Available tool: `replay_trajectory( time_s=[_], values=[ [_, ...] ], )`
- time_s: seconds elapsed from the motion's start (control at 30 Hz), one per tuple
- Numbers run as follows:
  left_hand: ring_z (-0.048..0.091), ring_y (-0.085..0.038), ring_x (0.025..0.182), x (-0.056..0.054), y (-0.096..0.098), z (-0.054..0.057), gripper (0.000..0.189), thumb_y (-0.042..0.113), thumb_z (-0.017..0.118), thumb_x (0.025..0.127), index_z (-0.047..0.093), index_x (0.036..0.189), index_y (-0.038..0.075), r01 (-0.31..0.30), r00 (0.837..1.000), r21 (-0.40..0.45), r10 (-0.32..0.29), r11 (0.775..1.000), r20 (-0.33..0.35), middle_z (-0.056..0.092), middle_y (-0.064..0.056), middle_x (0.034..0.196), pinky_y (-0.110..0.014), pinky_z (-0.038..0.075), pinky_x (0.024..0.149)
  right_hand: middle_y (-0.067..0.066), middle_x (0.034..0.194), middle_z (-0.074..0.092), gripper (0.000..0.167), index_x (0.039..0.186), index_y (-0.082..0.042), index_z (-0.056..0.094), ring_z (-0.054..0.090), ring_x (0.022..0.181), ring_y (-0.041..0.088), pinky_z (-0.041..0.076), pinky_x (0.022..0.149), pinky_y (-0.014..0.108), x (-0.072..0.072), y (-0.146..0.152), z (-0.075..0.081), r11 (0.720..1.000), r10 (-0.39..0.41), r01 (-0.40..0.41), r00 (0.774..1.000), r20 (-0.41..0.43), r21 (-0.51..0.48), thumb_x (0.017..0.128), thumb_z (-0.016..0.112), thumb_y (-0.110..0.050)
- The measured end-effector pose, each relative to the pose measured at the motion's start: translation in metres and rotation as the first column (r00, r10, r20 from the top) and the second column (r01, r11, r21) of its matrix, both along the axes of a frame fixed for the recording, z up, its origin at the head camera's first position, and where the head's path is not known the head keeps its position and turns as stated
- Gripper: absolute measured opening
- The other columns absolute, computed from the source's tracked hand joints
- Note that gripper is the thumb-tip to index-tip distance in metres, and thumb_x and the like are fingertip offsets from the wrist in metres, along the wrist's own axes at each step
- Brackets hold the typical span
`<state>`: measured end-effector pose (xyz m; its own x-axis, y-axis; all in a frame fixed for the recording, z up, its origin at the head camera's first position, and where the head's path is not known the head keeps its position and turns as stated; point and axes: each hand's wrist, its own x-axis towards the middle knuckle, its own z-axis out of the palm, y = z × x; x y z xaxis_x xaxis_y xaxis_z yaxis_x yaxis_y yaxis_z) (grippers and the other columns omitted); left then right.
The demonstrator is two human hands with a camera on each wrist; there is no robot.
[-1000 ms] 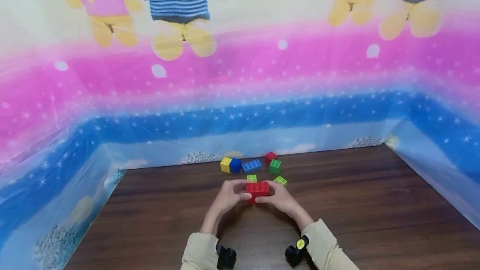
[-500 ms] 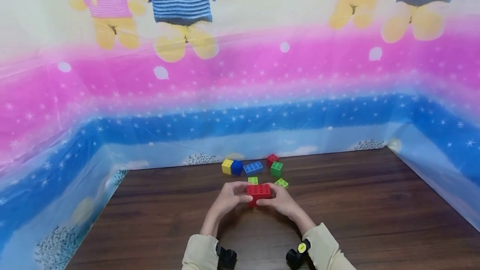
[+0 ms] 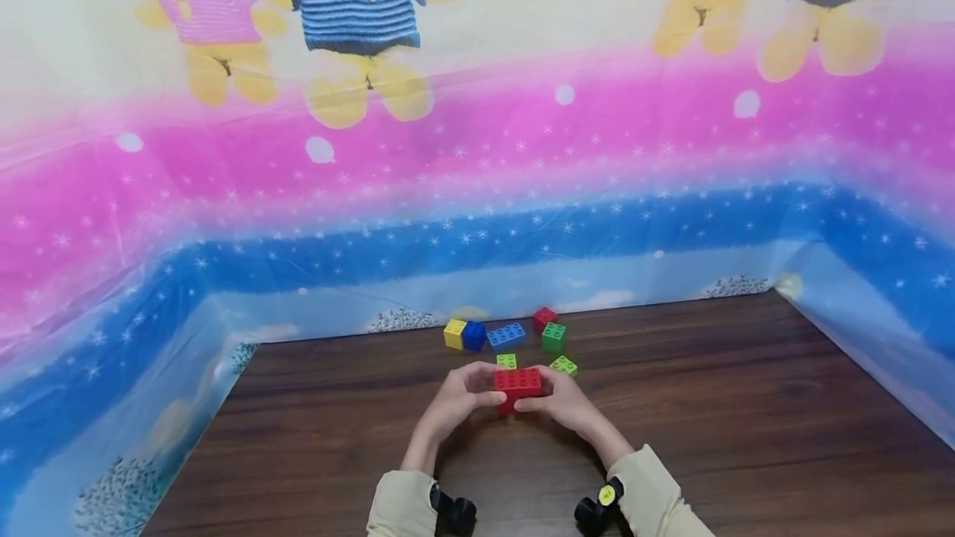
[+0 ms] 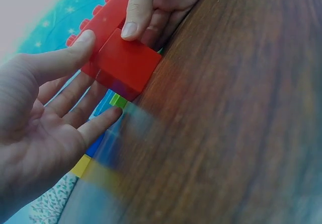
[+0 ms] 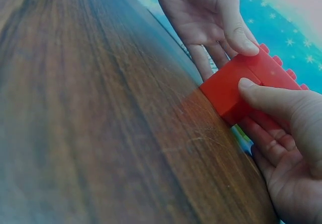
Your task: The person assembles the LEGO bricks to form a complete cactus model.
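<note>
Both hands hold a pair of stacked red toy bricks at the middle of the table. The upper one is a long red brick (image 3: 518,378) with studs facing up. Under it sits a shorter red brick (image 4: 126,63), low against the wooden tabletop. My left hand (image 3: 453,401) pinches the stack from the left, its thumb on the upper brick's near face. From the right my right hand (image 3: 567,401) pinches it too, thumb near the seam between the bricks (image 5: 246,83). The fingertips behind the stack are partly hidden.
Behind the hands lie two lime green bricks (image 3: 563,365), a green brick (image 3: 554,337), another red brick (image 3: 544,319), a light blue brick (image 3: 506,336), a dark blue brick (image 3: 473,336) and a yellow brick (image 3: 454,334). A printed cloth (image 3: 477,230) walls the table's back and sides.
</note>
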<state>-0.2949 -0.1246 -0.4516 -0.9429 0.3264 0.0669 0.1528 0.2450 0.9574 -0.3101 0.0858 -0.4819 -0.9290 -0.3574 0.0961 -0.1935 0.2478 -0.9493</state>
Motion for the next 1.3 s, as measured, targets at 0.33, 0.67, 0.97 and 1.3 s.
replay_trajectory(
  time_s=[0.33, 0.67, 0.97, 1.3],
  values=[
    [0.060, -0.029, 0.118, -0.001, -0.002, -0.007, 0.042, 0.020, 0.068, 0.091, 0.057, 0.128, 0.006, 0.023, 0.999, 0.029, -0.024, 0.999, 0.027, 0.062, -0.016, 0.129, -0.044, 0.051, 0.101, 0.016, 0.124, 0.066, 0.052, 0.129, -0.003, 0.057, 0.064, 0.110, 0.027, 0.049, 0.101, 0.050, 0.002, -0.003, -0.001, 1.000, -0.017, 0.017, 1.000, 0.016, 0.006, 0.083, 0.077, -0.021],
    [0.057, -0.027, 0.121, 0.000, -0.004, -0.011, 0.048, 0.025, 0.068, 0.091, 0.055, 0.132, 0.005, 0.027, 0.996, 0.067, -0.032, 0.997, 0.084, 0.059, -0.017, 0.134, -0.046, 0.046, 0.106, 0.021, 0.127, 0.063, 0.042, 0.129, -0.001, 0.057, 0.062, 0.117, 0.034, 0.052, 0.098, 0.048, 0.002, -0.002, 0.000, 0.999, -0.030, 0.030, 1.000, 0.001, 0.012, 0.088, 0.061, 0.005],
    [0.059, -0.025, 0.118, -0.003, -0.003, -0.014, 0.048, 0.025, 0.068, 0.091, 0.055, 0.133, 0.005, 0.026, 0.996, 0.077, -0.032, 0.997, 0.078, 0.059, -0.017, 0.134, -0.043, 0.048, 0.104, 0.015, 0.120, 0.067, 0.032, 0.120, -0.001, 0.065, 0.060, 0.111, 0.026, 0.050, 0.097, 0.047, -0.001, 0.003, 0.007, 0.988, -0.157, 0.157, 0.987, 0.036, 0.004, 0.095, 0.047, 0.002],
    [0.058, -0.025, 0.119, -0.003, -0.002, -0.016, 0.050, 0.026, 0.068, 0.091, 0.054, 0.134, 0.005, 0.022, 0.996, 0.071, -0.028, 0.997, 0.082, 0.058, -0.017, 0.135, -0.043, 0.048, 0.104, 0.019, 0.121, 0.066, 0.033, 0.127, 0.002, 0.059, 0.067, 0.109, 0.028, 0.048, 0.104, 0.048, -0.003, 0.016, 0.013, 0.982, -0.169, 0.173, 0.984, 0.057, -0.077, 0.097, 0.046, 0.000]
  ],
)
